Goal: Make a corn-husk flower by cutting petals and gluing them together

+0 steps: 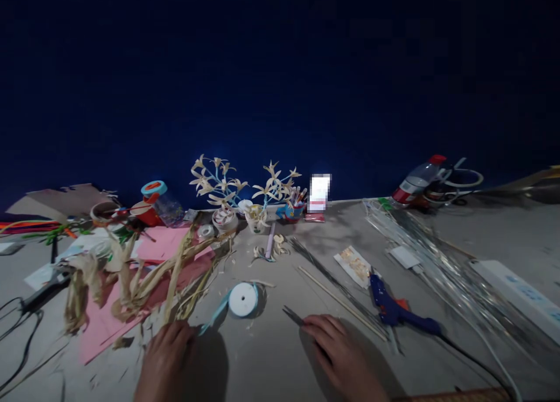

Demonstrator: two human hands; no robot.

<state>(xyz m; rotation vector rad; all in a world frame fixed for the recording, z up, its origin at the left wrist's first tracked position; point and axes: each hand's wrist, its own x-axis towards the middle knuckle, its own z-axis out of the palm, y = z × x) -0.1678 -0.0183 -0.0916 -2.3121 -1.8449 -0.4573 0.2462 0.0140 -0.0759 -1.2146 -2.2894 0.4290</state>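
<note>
The round white spool lies at two o'clock from the nearer left grip, its teal ribbon trailing toward seven; pinch unclear. Right grip holds dark metal scissors, tips toward ten.

both hands palms down, fingers curled, set well apart.

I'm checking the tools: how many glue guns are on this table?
1. The blue glue gun lies on the table, right of the right hand and beside the grey wires.
</note>
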